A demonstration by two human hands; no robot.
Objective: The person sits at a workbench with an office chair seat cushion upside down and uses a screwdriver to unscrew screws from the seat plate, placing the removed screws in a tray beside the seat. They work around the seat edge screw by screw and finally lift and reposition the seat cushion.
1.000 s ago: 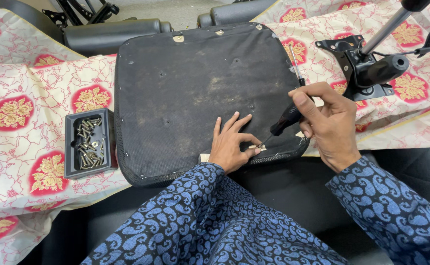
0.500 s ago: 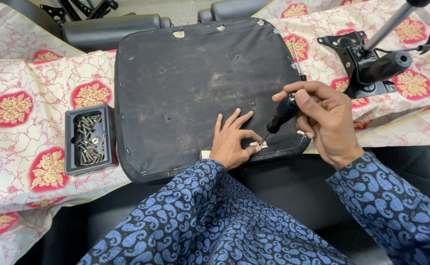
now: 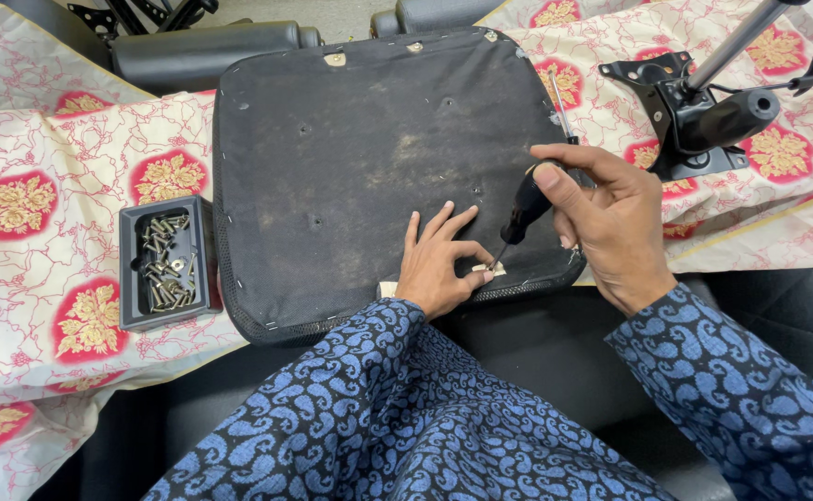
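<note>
Two hands: both on the seat base (image 3: 378, 167).
Left hand (image 3: 439, 264): fingers spread, pressing a small tab (image 3: 485, 269).
Right hand (image 3: 610, 223): gripping a screwdriver (image 3: 522, 211), tip at the tab.
Screw tray (image 3: 163, 264): left, apart.

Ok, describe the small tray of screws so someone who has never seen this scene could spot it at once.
Start at the big black seat base lying on the floral cloth. Just off its left edge sits a small black rectangular tray, the only container there, filled with loose metal screws.
</note>
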